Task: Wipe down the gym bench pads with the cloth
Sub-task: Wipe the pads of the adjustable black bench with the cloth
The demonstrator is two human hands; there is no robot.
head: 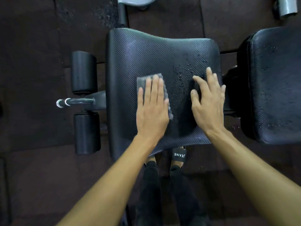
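Observation:
A black ribbed seat pad fills the middle of the view. My left hand lies flat on a folded grey cloth, pressing it onto the pad's middle. My right hand rests palm down with spread fingers on the pad's right side, holding nothing. Between my hands a patch of water droplets beads on the pad. A second black pad at the right edge also carries droplets.
Two black foam rollers and a metal bar stick out left of the seat. The floor is dark rubber matting. Grey machine parts sit at the top. My legs and a sandal stand below the pad.

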